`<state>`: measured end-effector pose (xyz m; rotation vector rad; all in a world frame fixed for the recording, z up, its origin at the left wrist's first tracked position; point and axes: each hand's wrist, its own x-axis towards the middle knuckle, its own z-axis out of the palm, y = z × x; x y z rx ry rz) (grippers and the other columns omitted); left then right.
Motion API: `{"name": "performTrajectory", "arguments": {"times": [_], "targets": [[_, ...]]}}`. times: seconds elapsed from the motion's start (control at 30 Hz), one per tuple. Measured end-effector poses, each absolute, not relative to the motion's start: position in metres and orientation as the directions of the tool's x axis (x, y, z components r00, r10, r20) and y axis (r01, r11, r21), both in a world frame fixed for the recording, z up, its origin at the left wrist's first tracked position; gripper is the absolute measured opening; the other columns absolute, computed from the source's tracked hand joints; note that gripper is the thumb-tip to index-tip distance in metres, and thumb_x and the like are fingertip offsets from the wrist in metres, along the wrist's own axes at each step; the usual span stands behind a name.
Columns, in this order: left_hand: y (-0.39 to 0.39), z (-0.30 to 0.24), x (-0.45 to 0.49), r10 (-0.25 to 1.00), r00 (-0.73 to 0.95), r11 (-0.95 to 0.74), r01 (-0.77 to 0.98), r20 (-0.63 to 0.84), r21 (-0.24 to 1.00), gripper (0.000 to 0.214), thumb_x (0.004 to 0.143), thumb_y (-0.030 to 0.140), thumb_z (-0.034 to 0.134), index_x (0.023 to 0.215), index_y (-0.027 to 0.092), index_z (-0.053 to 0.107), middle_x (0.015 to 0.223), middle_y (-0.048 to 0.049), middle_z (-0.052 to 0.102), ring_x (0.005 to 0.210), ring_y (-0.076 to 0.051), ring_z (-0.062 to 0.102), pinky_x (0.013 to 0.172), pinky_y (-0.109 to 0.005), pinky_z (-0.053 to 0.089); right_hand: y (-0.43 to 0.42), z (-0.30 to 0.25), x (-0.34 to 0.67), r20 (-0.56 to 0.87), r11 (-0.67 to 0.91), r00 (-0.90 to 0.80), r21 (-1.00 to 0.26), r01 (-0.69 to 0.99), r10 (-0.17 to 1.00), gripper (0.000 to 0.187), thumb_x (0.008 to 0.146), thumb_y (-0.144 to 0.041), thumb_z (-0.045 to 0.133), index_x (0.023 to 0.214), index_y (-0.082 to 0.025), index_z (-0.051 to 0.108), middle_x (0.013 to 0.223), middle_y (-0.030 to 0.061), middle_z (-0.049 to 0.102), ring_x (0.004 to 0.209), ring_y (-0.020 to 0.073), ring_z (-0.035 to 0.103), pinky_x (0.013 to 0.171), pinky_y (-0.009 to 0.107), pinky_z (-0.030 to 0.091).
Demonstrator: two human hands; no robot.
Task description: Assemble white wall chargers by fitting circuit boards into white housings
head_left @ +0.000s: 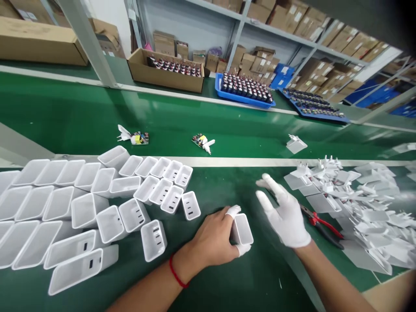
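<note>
The left hand (212,240) should keep the open-topped white plastic charger shell (242,229) upright and steady on the green bench mat (227,186), pinched lightly. Its capped thumb and forefinger close on the shell's sides. The white-gloved right hand (286,216) hovers spread open, holding nothing, beside red-handled pliers (321,225).

An electronics assembly workshop on a factory line. A long green conveyor belt (81,117) runs between green-topped benches. White plastic charger housings (65,208) lie massed at one side, white plug covers (364,203) heaped at the other. Small circuit boards (139,138) rest on the belt. Blue trays (243,89) and an open carton (165,69) hold rows of components; metal shelving (292,30) behind carries stacked cardboard boxes.
</note>
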<state>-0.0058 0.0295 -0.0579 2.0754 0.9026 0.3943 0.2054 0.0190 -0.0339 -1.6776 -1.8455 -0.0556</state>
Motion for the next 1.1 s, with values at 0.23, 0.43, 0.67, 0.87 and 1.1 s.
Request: {"name": "performTrajectory", "arguments": {"times": [0.23,0.43,0.67,0.87,1.1], "targets": [[0.032,-0.062,-0.010,0.690,0.723,-0.408,0.417,-0.025,0.813,0.077,0.068,0.041,0.074,0.134,0.009,0.050,0.131,-0.0159,0.058,0.112,-0.035,0.062,0.101,-0.048,0.051,0.175,-0.012,0.133,0.231,0.226,-0.170,-0.240,0.944,0.958,0.050,0.092,-0.040,0.056,0.136,-0.018,0.054,0.143,0.0107,0.054,0.141,0.0275,0.039,0.119,0.047,0.027],[0.032,-0.068,-0.010,0.674,0.738,-0.397,0.386,-0.021,0.833,0.066,0.068,0.043,0.073,0.123,0.009,0.059,0.130,-0.0181,0.059,0.113,-0.038,0.062,0.101,-0.051,0.050,0.250,-0.031,0.121,-0.032,-0.081,0.076,-0.187,0.979,0.997,0.055,0.086,-0.044,0.065,0.127,-0.007,0.058,0.121,0.0193,0.065,0.113,0.0298,0.062,0.096,0.045,0.049],[0.034,-0.066,-0.011,0.674,0.739,-0.401,0.374,-0.007,0.836,0.070,0.068,0.045,0.072,0.126,0.009,0.056,0.125,-0.0167,0.060,0.108,-0.036,0.064,0.098,-0.050,0.052,0.255,-0.040,0.147,-0.205,-0.251,0.194,-0.306,0.918,0.959,0.027,0.093,-0.040,0.061,0.096,-0.014,0.065,0.094,0.0032,0.067,0.082,0.0152,0.065,0.076,0.033,0.056],[0.033,-0.065,-0.010,0.691,0.723,-0.406,0.381,0.006,0.830,0.069,0.068,0.044,0.071,0.125,0.009,0.057,0.125,-0.0170,0.060,0.110,-0.036,0.063,0.101,-0.049,0.050,0.227,-0.031,0.177,-0.071,-0.169,0.166,-0.679,0.714,0.984,0.024,0.087,-0.037,0.068,0.092,-0.013,0.063,0.080,-0.0003,0.064,0.067,0.0114,0.060,0.064,0.028,0.053],[0.034,-0.061,-0.010,0.708,0.706,-0.391,0.399,-0.006,0.829,0.072,0.069,0.039,0.072,0.132,0.011,0.052,0.125,-0.0149,0.060,0.111,-0.035,0.062,0.101,-0.049,0.049,0.149,-0.017,0.207,0.058,0.017,0.163,-0.970,0.242,0.985,0.060,0.058,-0.050,0.082,0.106,-0.021,0.060,0.090,0.0032,0.069,0.072,0.0185,0.065,0.063,0.033,0.055]]}}
